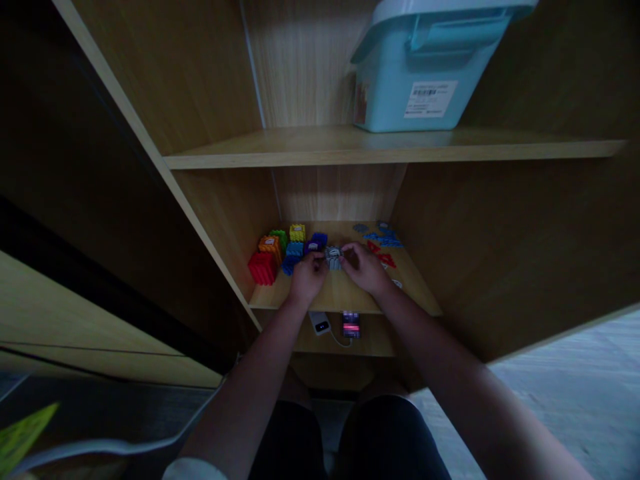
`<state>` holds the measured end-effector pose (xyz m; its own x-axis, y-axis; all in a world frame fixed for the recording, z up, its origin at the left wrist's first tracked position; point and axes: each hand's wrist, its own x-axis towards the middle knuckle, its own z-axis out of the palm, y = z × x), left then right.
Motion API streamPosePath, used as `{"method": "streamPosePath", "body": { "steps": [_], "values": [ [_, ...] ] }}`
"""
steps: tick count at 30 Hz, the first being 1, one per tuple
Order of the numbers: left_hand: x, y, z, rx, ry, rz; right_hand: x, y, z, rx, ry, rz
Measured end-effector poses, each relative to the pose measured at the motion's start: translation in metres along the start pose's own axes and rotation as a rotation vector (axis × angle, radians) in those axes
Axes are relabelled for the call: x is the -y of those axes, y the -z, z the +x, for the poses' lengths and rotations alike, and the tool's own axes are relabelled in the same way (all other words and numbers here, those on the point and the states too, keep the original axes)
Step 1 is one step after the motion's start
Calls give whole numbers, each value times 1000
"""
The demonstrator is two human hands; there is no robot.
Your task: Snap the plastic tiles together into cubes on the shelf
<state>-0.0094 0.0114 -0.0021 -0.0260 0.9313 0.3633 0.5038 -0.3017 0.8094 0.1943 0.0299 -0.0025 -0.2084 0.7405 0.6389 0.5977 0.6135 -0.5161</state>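
Observation:
On the middle shelf, a stack of grey plastic pieces stands between my two hands. My left hand is at its left side, thumb and fingers closed against the edge. My right hand has its fingers bent and closed at the stack's right side. Just left of the grey stack are a purple stack, a light blue stack and a dark blue stack. Farther left stand a red stack, an orange stack, a green stack and a yellow stack.
Loose red pieces and blue pieces lie right of my right hand. Below, a white power bank is cabled near a phone. A lidded turquoise bin sits on the upper shelf. Cabinet walls flank both sides.

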Motion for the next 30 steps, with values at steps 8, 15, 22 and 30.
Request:
{"method": "streamPosePath", "body": {
  "steps": [8,15,22,30],
  "values": [
    [-5,3,-2,6,-15,3,1,0,0,8,15,5],
    [-3,2,-1,9,-3,10,2,0,0,20,6,22],
    [-5,3,-2,18,-9,6,3,1,-1,23,11,26],
    [-5,3,-1,9,-5,33,4,2,1,5,1,44]
  ]
}}
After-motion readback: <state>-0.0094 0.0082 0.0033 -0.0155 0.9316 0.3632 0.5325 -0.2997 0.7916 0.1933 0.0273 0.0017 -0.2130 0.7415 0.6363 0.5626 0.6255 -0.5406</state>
